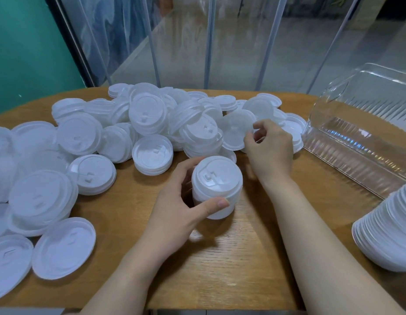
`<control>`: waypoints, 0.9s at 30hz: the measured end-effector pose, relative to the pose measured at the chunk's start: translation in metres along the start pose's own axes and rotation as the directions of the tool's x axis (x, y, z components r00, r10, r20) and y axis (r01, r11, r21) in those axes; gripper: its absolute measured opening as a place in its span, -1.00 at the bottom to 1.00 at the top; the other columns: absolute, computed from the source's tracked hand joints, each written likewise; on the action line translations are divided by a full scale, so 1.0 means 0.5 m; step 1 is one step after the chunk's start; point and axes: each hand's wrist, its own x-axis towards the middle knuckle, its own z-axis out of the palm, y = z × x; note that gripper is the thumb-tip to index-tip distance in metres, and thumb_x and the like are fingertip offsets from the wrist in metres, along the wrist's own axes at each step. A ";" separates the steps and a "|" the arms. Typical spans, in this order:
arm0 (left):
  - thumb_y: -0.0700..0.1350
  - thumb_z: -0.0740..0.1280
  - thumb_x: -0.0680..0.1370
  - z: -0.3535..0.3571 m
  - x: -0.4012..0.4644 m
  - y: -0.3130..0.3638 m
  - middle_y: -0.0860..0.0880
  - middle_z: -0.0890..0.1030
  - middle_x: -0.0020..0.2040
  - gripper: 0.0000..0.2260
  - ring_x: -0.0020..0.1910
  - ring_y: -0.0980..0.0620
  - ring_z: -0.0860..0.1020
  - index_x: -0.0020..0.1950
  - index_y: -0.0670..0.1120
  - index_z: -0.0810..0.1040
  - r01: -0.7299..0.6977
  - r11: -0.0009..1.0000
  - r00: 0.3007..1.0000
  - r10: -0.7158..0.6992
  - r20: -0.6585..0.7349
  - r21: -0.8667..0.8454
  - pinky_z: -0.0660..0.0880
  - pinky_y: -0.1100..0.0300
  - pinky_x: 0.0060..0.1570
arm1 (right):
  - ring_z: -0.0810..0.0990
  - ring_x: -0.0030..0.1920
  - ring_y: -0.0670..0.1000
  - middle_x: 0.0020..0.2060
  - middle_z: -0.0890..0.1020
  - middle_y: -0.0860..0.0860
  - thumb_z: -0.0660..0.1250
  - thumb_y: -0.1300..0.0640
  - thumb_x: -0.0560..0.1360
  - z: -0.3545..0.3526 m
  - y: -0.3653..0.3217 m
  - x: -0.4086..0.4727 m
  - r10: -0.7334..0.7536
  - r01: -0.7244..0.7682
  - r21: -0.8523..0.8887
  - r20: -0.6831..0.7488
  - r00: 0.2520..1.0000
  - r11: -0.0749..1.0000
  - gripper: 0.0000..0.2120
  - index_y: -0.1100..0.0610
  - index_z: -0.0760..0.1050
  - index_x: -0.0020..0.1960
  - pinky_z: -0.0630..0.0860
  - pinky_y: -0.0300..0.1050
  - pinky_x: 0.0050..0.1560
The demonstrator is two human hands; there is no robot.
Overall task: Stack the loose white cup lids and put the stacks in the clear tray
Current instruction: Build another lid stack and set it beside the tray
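My left hand (179,201) grips a short stack of white lids (216,185) standing on the wooden table, thumb in front and fingers behind it. Just beyond, my right hand (269,146) pinches the edge of a single white lid (235,130) that lies tilted against the heap. A big heap of loose white lids (134,123) covers the table's left and far side. The clear tray (365,135) stands at the right with nothing in its visible part.
A tall leaning stack of white lids (388,230) sits at the right edge, near the tray's front corner. Loose lids (63,246) lie along the table's front left. Bare wood table (231,258) shows in front of my hands. Clear panels rise behind the table.
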 end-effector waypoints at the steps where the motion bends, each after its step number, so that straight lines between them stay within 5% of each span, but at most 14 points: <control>1: -0.05 0.61 0.35 -0.002 -0.001 0.000 0.22 0.65 0.25 -0.39 0.28 0.20 0.59 0.35 0.14 0.51 -0.002 1.000 1.000 0.002 -0.005 0.001 0.50 0.33 0.22 | 0.61 -0.12 0.07 -0.25 0.59 -0.08 0.36 0.10 0.55 -0.004 0.002 0.000 0.001 -0.001 -0.010 -0.010 1.000 1.000 -0.89 0.07 0.62 0.04 0.56 -0.01 -0.08; 6: -0.01 0.57 0.36 -0.004 -0.004 0.005 0.28 0.63 0.22 -0.43 0.24 0.26 0.59 0.33 0.17 0.49 0.000 1.000 0.999 0.000 -0.033 -0.014 0.47 0.43 0.12 | 0.59 -0.11 0.13 -0.17 0.68 0.02 0.32 0.10 0.57 -0.037 0.008 -0.009 -0.031 0.026 -0.090 -0.054 0.998 0.996 -0.88 0.08 0.64 -0.01 0.43 -0.07 -0.14; 12: 0.01 0.59 0.39 -0.001 -0.009 0.011 0.30 0.62 0.23 -0.43 0.25 0.29 0.57 0.35 0.15 0.48 -0.005 1.000 1.000 0.004 -0.030 -0.019 0.45 0.45 0.14 | 0.63 -0.13 0.22 -0.19 0.72 0.08 0.30 0.09 0.57 -0.088 0.031 -0.026 -0.045 0.032 -0.158 -0.080 0.996 0.987 -0.85 0.06 0.64 0.03 0.50 0.00 -0.15; 18: 0.04 0.61 0.39 -0.001 -0.011 0.017 0.31 0.62 0.23 -0.42 0.24 0.30 0.58 0.35 0.18 0.47 0.002 1.000 1.000 -0.002 -0.024 -0.023 0.46 0.46 0.12 | 0.67 -0.20 0.18 -0.25 0.68 -0.03 0.28 0.10 0.52 -0.129 0.057 -0.068 0.081 -0.069 -0.118 0.105 0.991 0.991 -0.90 0.03 0.55 -0.01 0.60 0.08 -0.15; 20: 0.03 0.61 0.38 -0.001 -0.011 0.018 0.30 0.63 0.22 -0.42 0.23 0.29 0.59 0.34 0.19 0.48 0.000 1.000 1.000 0.000 -0.021 -0.021 0.48 0.45 0.09 | 0.70 -0.32 0.13 -0.23 0.68 -0.03 0.26 0.13 0.51 -0.140 0.054 -0.083 0.181 -0.185 0.000 0.186 0.966 0.983 -0.85 0.00 0.56 0.03 0.64 0.20 -0.34; 23: 0.04 0.58 0.34 0.002 -0.012 0.023 0.33 0.63 0.20 -0.44 0.20 0.31 0.59 0.30 0.24 0.48 0.003 1.000 1.000 -0.004 -0.022 -0.024 0.49 0.46 0.06 | 0.70 -0.39 0.07 -0.16 0.64 0.03 0.27 0.24 0.54 -0.155 0.051 -0.100 0.268 -0.302 0.101 0.256 0.929 0.948 -0.78 0.02 0.57 0.11 0.58 0.04 -0.52; 27: 0.07 0.58 0.29 0.006 -0.010 0.026 0.36 0.62 0.18 -0.41 0.18 0.34 0.59 0.28 0.25 0.48 -0.010 1.000 1.000 0.010 -0.028 -0.010 0.49 0.47 0.05 | 0.64 -0.32 0.13 -0.23 0.63 -0.02 0.31 0.24 0.54 -0.166 0.065 -0.107 0.098 -0.099 0.001 0.128 0.987 0.995 -0.82 0.02 0.62 0.04 0.62 0.08 -0.27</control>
